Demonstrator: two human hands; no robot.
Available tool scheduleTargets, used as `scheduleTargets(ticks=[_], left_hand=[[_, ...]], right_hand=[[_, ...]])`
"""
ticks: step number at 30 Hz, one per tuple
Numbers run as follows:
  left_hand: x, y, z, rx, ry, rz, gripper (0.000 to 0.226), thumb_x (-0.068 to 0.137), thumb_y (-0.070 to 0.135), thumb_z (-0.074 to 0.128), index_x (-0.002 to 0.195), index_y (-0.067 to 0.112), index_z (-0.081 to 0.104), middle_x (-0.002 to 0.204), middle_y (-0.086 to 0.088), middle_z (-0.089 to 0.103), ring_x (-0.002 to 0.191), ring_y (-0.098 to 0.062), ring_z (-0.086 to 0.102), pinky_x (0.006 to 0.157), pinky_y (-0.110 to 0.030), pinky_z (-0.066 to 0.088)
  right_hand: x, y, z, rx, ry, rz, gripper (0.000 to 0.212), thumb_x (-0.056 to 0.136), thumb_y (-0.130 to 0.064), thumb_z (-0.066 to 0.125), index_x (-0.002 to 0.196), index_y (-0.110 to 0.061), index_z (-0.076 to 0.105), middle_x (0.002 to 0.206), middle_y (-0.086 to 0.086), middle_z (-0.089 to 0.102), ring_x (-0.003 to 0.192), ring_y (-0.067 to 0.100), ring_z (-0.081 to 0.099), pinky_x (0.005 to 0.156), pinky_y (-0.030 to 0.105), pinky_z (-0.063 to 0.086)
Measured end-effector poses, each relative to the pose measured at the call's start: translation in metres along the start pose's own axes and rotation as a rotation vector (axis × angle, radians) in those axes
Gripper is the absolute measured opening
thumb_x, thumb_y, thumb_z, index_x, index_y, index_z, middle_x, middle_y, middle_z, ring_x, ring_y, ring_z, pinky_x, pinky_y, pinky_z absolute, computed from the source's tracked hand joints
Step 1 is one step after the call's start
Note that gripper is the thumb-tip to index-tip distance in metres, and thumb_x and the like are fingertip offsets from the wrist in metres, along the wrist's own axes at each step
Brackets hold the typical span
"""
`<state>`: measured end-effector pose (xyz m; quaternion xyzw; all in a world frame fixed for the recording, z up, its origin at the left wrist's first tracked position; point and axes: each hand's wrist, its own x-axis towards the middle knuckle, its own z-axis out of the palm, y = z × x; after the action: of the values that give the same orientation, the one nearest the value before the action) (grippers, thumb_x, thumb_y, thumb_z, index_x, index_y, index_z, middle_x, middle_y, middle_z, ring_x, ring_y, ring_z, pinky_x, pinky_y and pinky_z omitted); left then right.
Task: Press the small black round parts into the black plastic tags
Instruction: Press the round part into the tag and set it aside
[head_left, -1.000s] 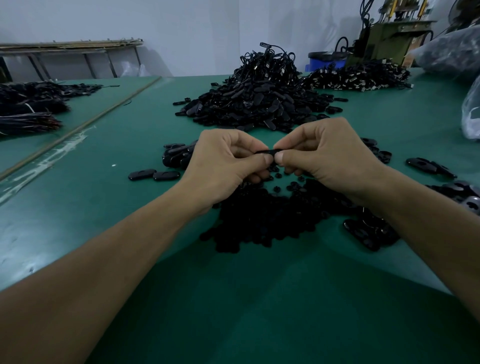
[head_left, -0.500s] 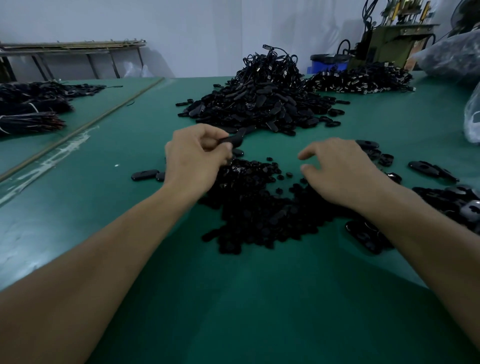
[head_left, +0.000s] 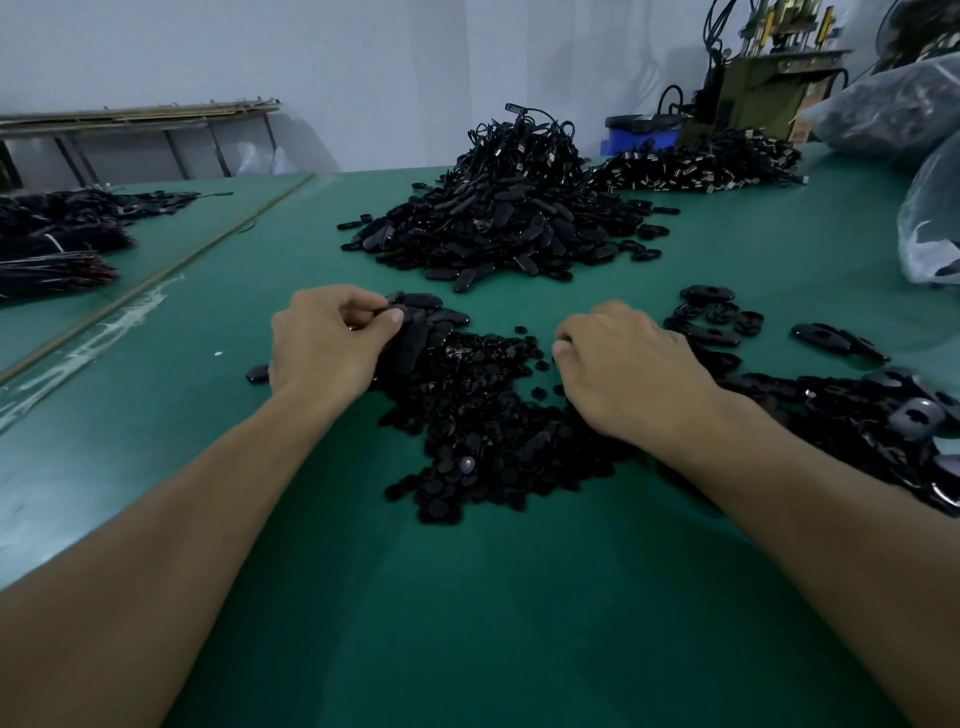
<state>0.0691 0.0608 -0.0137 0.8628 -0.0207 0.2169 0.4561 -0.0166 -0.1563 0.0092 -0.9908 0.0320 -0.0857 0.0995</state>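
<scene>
A heap of small black round parts (head_left: 467, 415) lies on the green table (head_left: 467, 597) between my hands. My left hand (head_left: 327, 343) is at a small cluster of black plastic tags (head_left: 434, 319) just left of that heap, fingers curled and thumb pinching one tag. My right hand (head_left: 623, 374) rests palm down on the heap's right side. Its thumb and forefinger close together on a round part at the heap's edge; the part itself is mostly hidden. More loose tags (head_left: 711, 317) lie beyond the right hand.
A big pile of tags with cords (head_left: 498, 228) sits behind the hands, and another pile (head_left: 696, 166) is at the back right. Tag halves (head_left: 857, 415) spread along the right. Clear plastic bags (head_left: 930, 234), a blue bin (head_left: 641, 137) and a machine (head_left: 769, 78) stand at the far right.
The hands held one tag together, then parted. The left hand carried the tag toward the big pile and came back to the small tag cluster. The right hand dropped onto the round parts and curled.
</scene>
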Motion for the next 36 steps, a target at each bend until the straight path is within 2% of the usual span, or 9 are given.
scheduleTargets(ticks=[4,6,9,13,18,25,28,32,36], left_hand=[[0.001,-0.002,0.001,0.041,-0.01,-0.011,0.007,0.086,0.038,0.076,0.091,0.035,0.072,0.091,0.008,0.07,0.09,-0.016,0.067,0.086,-0.045,0.058],[0.001,-0.003,0.001,0.054,-0.017,-0.018,0.008,0.086,0.038,0.075,0.092,0.035,0.071,0.093,0.008,0.067,0.092,-0.016,0.065,0.087,-0.046,0.057],[0.001,-0.003,0.002,0.061,-0.026,-0.022,0.007,0.086,0.038,0.074,0.09,0.036,0.069,0.093,0.01,0.065,0.094,-0.016,0.064,0.088,-0.047,0.057],[0.001,-0.003,0.003,0.056,-0.034,-0.024,0.007,0.086,0.038,0.075,0.088,0.036,0.068,0.091,0.012,0.064,0.095,-0.015,0.064,0.089,-0.046,0.056],[0.001,-0.003,0.003,0.059,-0.036,-0.025,0.008,0.086,0.038,0.075,0.086,0.037,0.066,0.09,0.013,0.063,0.094,-0.014,0.063,0.089,-0.045,0.056],[-0.001,-0.001,0.003,0.077,-0.047,-0.02,0.007,0.087,0.038,0.074,0.087,0.036,0.068,0.091,0.011,0.064,0.097,-0.016,0.063,0.091,-0.045,0.055],[-0.001,0.0,0.002,0.085,-0.042,-0.018,0.007,0.086,0.038,0.074,0.089,0.035,0.069,0.093,0.009,0.065,0.098,-0.016,0.064,0.091,-0.045,0.055],[-0.001,0.0,0.001,0.081,-0.031,-0.017,0.008,0.087,0.037,0.074,0.091,0.034,0.069,0.096,0.008,0.066,0.097,-0.015,0.063,0.091,-0.045,0.056],[-0.001,0.002,0.001,0.07,-0.011,-0.033,0.008,0.086,0.032,0.073,0.091,0.035,0.068,0.09,0.013,0.063,0.094,-0.014,0.063,0.088,-0.044,0.057]], right_hand=[[0.007,0.005,0.003,0.078,0.062,-0.063,0.036,0.106,-0.028,0.034,0.129,-0.013,0.056,0.131,0.012,0.05,0.123,0.033,0.046,0.105,0.05,0.041],[0.007,0.011,0.003,-0.037,0.056,0.059,0.043,0.105,-0.042,0.033,0.133,-0.016,0.053,0.14,0.016,0.044,0.131,0.04,0.04,0.111,0.057,0.032],[0.009,0.02,0.004,-0.129,-0.119,0.289,0.066,0.098,-0.068,0.022,0.145,-0.025,0.039,0.162,0.02,0.014,0.146,0.052,0.01,0.109,0.076,0.005],[0.014,0.024,0.009,-0.068,-0.166,0.364,0.083,0.086,-0.084,0.01,0.155,-0.038,0.015,0.165,0.017,-0.006,0.146,0.056,-0.004,0.101,0.084,-0.002],[0.023,0.022,0.011,-0.076,-0.198,0.358,0.093,0.081,-0.087,0.001,0.156,-0.033,0.017,0.164,0.02,0.009,0.146,0.055,0.001,0.104,0.081,0.005],[0.03,0.021,0.011,0.07,-0.119,0.054,0.053,0.104,-0.048,0.032,0.146,-0.015,0.039,0.147,0.012,0.047,0.136,0.036,0.04,0.109,0.052,0.035],[0.029,0.023,0.009,0.129,-0.055,-0.082,0.051,0.103,-0.042,0.044,0.147,-0.016,0.042,0.154,0.006,0.039,0.143,0.025,0.034,0.115,0.043,0.029],[0.026,0.028,0.008,0.164,0.016,-0.056,0.053,0.1,-0.043,0.051,0.147,-0.02,0.041,0.163,0.008,0.021,0.15,0.026,0.022,0.118,0.045,0.022],[0.023,0.027,0.007,0.152,0.046,-0.034,0.049,0.1,-0.043,0.049,0.141,-0.016,0.048,0.155,0.011,0.031,0.14,0.032,0.036,0.11,0.044,0.032]])
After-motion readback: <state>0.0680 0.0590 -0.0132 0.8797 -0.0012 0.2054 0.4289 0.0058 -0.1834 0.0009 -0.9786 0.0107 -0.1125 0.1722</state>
